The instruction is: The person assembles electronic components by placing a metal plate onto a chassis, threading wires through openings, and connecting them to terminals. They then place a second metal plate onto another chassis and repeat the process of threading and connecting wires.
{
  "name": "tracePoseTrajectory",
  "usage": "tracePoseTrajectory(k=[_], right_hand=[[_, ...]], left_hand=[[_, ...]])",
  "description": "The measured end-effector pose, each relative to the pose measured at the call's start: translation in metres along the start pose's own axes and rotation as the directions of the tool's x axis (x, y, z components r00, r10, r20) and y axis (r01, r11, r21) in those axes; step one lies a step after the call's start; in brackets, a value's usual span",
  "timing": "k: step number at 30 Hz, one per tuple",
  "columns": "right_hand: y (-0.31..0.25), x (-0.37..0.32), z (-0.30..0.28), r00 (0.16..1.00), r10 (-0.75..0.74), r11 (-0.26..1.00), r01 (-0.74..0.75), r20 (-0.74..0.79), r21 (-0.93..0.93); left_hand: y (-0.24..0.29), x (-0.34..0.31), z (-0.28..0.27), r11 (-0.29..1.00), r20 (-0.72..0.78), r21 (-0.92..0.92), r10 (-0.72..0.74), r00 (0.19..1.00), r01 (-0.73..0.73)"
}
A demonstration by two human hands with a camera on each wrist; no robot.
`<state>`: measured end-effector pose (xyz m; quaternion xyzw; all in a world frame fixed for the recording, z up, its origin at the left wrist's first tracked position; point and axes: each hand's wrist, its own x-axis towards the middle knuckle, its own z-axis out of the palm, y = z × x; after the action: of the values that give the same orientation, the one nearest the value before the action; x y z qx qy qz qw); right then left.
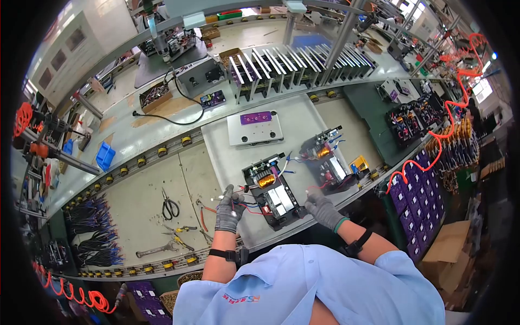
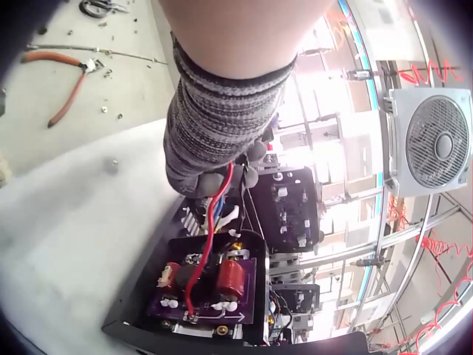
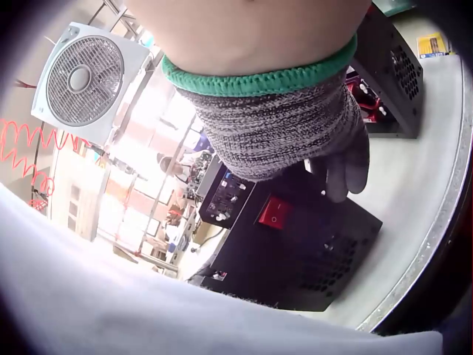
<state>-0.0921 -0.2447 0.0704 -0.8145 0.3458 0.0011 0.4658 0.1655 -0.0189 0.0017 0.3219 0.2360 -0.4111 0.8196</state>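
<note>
A black-cased electronic unit (image 1: 281, 201) with an open top, a copper-wound coil (image 1: 266, 181) and a white block lies before the person. At its left side the gloved left hand (image 1: 227, 211) grips red and blue wires that run out of the unit. In the left wrist view a red wire (image 2: 214, 214) rises from a purple board (image 2: 244, 299) to the fingers. The gloved right hand (image 1: 323, 211) is at the unit's right side, fingers extended by the black end panel (image 3: 310, 244), which bears a red rocker switch (image 3: 274, 213).
A second open unit (image 1: 333, 165) stands at the right. Behind lies a silver plate (image 1: 255, 129) with a purple board. Pliers (image 1: 181, 236), scissors (image 1: 170, 208) and a wrench (image 1: 157, 249) lie at left. A rack of upright panels (image 1: 298, 67) stands farther back.
</note>
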Motion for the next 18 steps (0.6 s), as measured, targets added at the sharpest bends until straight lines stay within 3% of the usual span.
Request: tracePoseTrajectory(k=[3,4,6,8,10,14,16,17,18], right_hand=[[0.009,0.006,0.003,0.999,-0.032,0.999,0.032,-0.009,-0.038],[0.0,0.005,0.0,1.0,-0.029,0.999,0.029,-0.004,-0.031],[-0.022,0.001,-0.003,0.958,0.262,0.922,-0.283,0.113,0.263],[-0.029,-0.001,-0.002,0.957,0.273,0.891,-0.292,0.103,0.347],[-0.028,0.002,-0.004,0.958,0.258,0.878,-0.285,0.121,0.384],[-0.038,0.031,0.004,0.96,0.156,0.941,-0.216,0.233,0.26],[-0.052,0.042,0.008,0.915,0.172,0.882,-0.308,0.366,0.357],[-0.055,0.042,0.003,0.915,0.173,0.879,-0.31,0.363,0.363],[-0.063,0.041,-0.006,0.877,0.244,0.762,-0.438,0.415,0.477]], left_hand=[[0.014,-0.01,-0.002,0.99,0.166,-0.137,0.0,0.986,0.023],[0.019,-0.007,-0.005,0.991,0.158,-0.132,0.0,0.987,0.021],[0.03,-0.004,0.0,0.998,0.272,-0.02,-0.044,0.961,0.052],[0.033,0.0,0.019,0.999,0.304,0.036,-0.046,0.952,0.036],[0.032,-0.011,0.052,0.943,0.294,0.318,0.002,0.956,-0.1],[0.046,-0.019,0.05,0.916,0.288,0.354,0.084,0.954,-0.187],[0.057,-0.013,0.034,0.936,0.283,0.308,0.081,0.956,-0.171],[0.062,-0.01,0.026,0.935,0.147,0.303,0.145,0.978,-0.184],[0.066,-0.006,0.014,0.933,0.006,0.299,0.207,0.978,-0.2]])
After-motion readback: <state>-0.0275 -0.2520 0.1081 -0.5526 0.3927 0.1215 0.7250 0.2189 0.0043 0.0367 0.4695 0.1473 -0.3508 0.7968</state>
